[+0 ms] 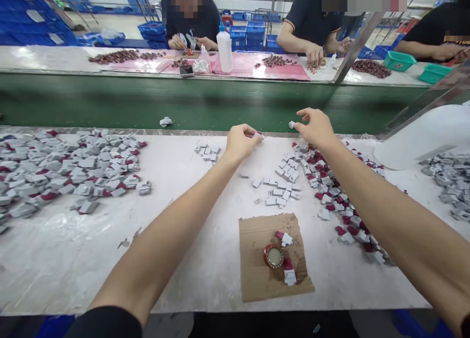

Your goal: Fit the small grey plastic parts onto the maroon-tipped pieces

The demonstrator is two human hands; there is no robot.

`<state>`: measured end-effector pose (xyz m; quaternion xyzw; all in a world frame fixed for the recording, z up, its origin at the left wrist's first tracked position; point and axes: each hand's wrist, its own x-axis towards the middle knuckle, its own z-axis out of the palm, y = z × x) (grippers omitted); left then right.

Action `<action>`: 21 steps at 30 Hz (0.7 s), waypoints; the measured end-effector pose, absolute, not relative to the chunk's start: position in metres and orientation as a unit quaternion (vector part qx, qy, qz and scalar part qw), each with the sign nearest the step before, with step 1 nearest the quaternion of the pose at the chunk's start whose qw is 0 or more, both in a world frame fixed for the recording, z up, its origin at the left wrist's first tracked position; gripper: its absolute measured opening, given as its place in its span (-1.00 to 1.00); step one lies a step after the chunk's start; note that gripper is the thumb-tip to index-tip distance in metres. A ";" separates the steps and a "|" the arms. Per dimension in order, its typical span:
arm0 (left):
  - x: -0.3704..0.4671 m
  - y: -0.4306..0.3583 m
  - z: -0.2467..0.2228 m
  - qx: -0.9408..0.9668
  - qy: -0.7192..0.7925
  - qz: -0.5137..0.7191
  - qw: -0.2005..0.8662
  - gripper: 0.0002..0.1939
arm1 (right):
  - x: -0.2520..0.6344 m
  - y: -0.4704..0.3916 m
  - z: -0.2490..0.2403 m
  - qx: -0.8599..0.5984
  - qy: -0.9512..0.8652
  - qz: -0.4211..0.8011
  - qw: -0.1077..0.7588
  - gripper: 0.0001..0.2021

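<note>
My left hand is at the far edge of the white table, its fingers closed on a small grey-and-maroon plastic piece. My right hand reaches over the edge of the green belt, thumb and fingers apart. Right by its thumb tip is a small white plastic piece; whether they touch I cannot tell. Loose light-grey pieces lie between my forearms. A pile of grey-and-maroon pieces spreads under my right forearm. Near me, a cardboard square bears a red-rimmed bottle cap and two white-and-maroon pieces.
A large pile of grey-and-maroon pieces covers the table's left. At right stand a white container and more grey pieces. Another piece sits on the green belt. Co-workers sit across it, near a white bottle.
</note>
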<state>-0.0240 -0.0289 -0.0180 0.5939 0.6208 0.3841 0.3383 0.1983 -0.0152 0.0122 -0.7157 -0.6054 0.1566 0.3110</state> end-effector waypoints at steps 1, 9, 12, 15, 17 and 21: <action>-0.018 -0.012 -0.021 0.585 0.633 0.381 0.334 -0.91 | 0.197 0.001 0.008 -0.719 -0.602 0.165 0.305 -0.65; 0.012 0.051 -0.016 0.554 0.685 0.352 0.317 -0.81 | 0.170 0.033 -0.003 -0.678 -0.553 0.304 0.377 -0.71; 0.005 0.029 -0.008 0.577 0.662 0.370 0.303 -0.61 | 0.174 0.011 0.004 -0.613 -0.523 0.381 0.454 -0.84; -0.004 -0.012 0.002 0.627 0.581 0.395 0.338 -0.65 | 0.180 -0.026 0.007 -0.544 -0.496 0.437 0.517 -0.80; -0.007 -0.041 0.006 0.658 0.459 0.426 0.418 -0.75 | 0.181 -0.054 0.007 -0.510 -0.486 0.458 0.542 -0.68; -0.010 -0.089 0.007 0.639 0.323 0.480 0.507 -0.83 | 0.176 -0.107 0.013 -0.480 -0.481 0.472 0.561 -0.58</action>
